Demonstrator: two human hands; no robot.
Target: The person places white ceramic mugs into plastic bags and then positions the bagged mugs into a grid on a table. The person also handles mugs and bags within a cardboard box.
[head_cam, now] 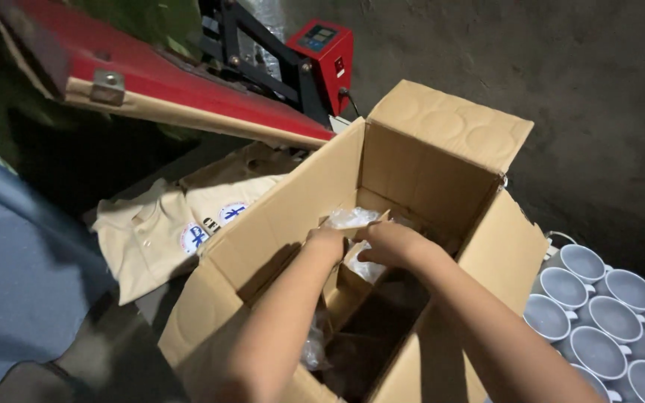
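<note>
Both hands inside open cardboard box [427, 172], left hand [328, 242] curled shut on divider edge, right hand [391, 245] pinching clear plastic wrap [352, 218] deep within box, white mugs [599, 313] right of box, beige shirts [181, 224] left of box, red heat press [188, 82] behind box

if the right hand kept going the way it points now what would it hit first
The right hand points up-left into the cardboard box, already at the clear plastic wrapping. That wrapping would likely come first, then the cardboard divider beside it; depth is unclear.
</note>
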